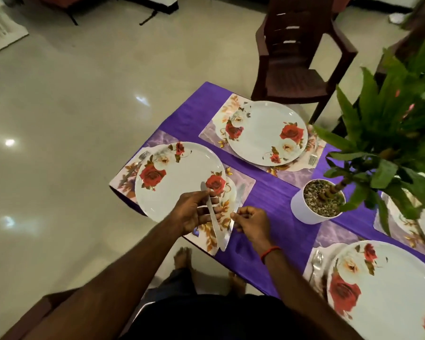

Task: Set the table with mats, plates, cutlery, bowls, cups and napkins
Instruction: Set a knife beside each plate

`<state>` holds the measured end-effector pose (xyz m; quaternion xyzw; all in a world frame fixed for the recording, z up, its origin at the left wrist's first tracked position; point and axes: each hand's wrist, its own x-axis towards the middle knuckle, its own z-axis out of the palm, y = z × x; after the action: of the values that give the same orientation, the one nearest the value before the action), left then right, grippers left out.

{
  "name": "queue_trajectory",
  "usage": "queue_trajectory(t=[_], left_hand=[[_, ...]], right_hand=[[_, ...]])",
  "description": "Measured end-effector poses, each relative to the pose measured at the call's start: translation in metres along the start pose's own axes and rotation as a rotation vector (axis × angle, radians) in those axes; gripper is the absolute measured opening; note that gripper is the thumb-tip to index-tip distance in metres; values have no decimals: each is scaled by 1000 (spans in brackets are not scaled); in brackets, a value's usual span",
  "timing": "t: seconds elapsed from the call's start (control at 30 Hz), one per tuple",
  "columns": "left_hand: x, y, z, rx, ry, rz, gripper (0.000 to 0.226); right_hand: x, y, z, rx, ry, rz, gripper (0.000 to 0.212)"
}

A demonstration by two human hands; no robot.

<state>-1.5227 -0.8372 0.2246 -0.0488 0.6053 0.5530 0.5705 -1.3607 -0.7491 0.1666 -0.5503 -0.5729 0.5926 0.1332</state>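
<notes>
Right hand (252, 220) pinches a knife (239, 196) by its handle end, just beside the floral plate (179, 190); left hand (194, 213) grips the spare knives (214, 222) above it. Light, stiff, slick steel, probably safest gripped mid-handle.

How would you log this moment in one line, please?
phase: laying cutlery; left hand: holds silver metal knives; right hand: pinches silver metal knife beside white floral plate
</notes>
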Motion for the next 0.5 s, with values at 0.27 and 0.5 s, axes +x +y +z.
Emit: queue_trajectory(t=[0.27,0.5], left_hand=[[44,51,-23,184,-125,-56,26],[76,76,-52,259,-235,-149,28]], right_hand=[[20,5,36,-188,220,40,23],[20,11,66,-315,334,63,11]])
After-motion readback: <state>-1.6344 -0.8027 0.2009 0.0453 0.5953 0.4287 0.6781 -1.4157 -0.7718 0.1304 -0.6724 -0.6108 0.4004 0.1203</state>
